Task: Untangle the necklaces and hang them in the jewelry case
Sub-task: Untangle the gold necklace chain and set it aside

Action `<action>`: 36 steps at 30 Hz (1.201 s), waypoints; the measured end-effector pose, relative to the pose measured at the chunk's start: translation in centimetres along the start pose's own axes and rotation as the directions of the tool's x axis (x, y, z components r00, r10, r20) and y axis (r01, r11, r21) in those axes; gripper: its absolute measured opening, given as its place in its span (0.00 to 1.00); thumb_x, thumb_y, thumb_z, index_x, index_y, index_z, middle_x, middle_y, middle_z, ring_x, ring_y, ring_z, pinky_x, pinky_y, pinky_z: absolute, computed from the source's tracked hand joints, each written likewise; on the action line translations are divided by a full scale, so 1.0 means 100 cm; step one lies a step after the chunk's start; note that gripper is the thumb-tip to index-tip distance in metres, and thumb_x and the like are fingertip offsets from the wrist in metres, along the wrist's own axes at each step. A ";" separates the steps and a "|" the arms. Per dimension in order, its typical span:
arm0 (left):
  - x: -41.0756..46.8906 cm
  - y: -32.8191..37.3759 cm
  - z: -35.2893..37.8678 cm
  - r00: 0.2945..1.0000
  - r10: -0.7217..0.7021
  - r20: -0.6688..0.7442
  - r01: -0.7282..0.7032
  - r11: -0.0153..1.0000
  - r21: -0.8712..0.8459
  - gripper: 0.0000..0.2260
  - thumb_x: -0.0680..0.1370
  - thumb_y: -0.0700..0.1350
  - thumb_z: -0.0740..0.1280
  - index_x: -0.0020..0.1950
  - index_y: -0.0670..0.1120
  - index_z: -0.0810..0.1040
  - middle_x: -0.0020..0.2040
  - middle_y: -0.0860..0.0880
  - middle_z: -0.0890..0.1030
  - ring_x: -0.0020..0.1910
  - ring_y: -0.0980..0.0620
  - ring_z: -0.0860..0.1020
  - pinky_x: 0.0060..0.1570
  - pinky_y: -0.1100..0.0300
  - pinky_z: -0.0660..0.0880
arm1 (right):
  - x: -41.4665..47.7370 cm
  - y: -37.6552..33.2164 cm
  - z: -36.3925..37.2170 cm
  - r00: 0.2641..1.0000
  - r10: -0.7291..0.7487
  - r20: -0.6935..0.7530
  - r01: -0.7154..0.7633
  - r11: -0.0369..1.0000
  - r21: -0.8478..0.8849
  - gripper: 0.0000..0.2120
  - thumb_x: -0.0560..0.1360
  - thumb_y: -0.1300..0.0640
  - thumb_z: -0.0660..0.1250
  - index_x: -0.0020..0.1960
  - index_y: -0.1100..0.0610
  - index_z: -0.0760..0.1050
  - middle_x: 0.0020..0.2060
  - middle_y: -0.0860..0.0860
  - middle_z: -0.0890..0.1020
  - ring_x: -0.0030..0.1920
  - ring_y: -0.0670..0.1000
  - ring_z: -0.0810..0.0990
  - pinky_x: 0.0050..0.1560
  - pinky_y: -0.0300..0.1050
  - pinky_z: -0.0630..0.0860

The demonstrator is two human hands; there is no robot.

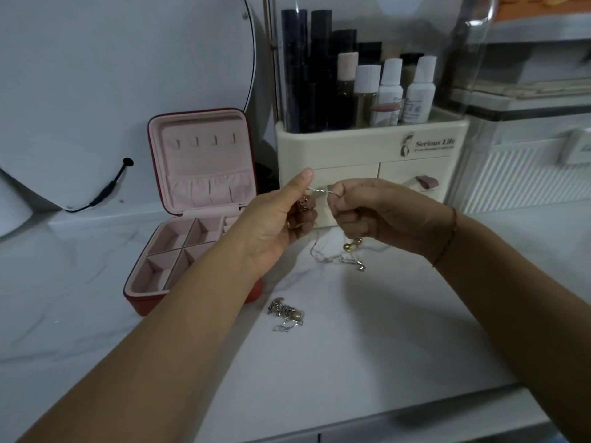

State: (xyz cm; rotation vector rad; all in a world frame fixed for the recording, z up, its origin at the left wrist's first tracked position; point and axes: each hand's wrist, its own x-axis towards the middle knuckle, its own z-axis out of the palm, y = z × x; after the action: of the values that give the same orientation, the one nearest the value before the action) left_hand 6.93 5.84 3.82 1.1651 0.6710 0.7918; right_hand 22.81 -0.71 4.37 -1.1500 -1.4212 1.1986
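Two hands are raised just right of the open jewelry case (204, 187), level with its lid, and one silver chain (318, 192) is stretched in a short span between them. The left hand (275, 225) has its grip pinched on one end of that span, fingers curled and thumb pointing up. The right hand (377, 215) has its grip clenched round the other end, and a red thread bracelet (447, 238) circles its wrist. Below the hands the rest of the chain hangs down to the counter (367, 346), where it lies in loose loops with one gold bead (348, 246) beside them. A single heap of tangled necklaces (285, 314) lies on the counter just off the case's front right corner. The case is red outside and pink inside. Its upright lid carries four hooks (204, 141) in a row, all bare, above one gathered pocket. At least four compartments show in its base; the left forearm hides the rest. Right of the case stands one cream organizer (371, 145) with two drawers, holding four capped bottles and several dark tubes. Behind the case to the left leans one round mirror (128, 91) with a black cable (105, 193).
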 end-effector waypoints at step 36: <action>0.004 0.011 -0.016 0.994 -0.029 0.107 0.062 0.943 -0.327 0.07 0.71 0.52 0.69 0.36 0.50 0.77 0.39 0.52 0.81 0.39 0.55 0.79 0.46 0.59 0.75 | -0.003 -0.007 -0.034 0.990 0.021 -0.140 0.072 0.776 0.626 0.05 0.68 0.59 0.57 0.38 0.54 0.71 0.21 0.45 0.65 0.18 0.43 0.56 0.22 0.35 0.51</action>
State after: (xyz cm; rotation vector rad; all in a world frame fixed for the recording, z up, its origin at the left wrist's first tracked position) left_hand 5.64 7.21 4.40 0.8738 0.4582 0.7673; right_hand 26.19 -0.64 5.37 -0.7120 -0.8088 1.3980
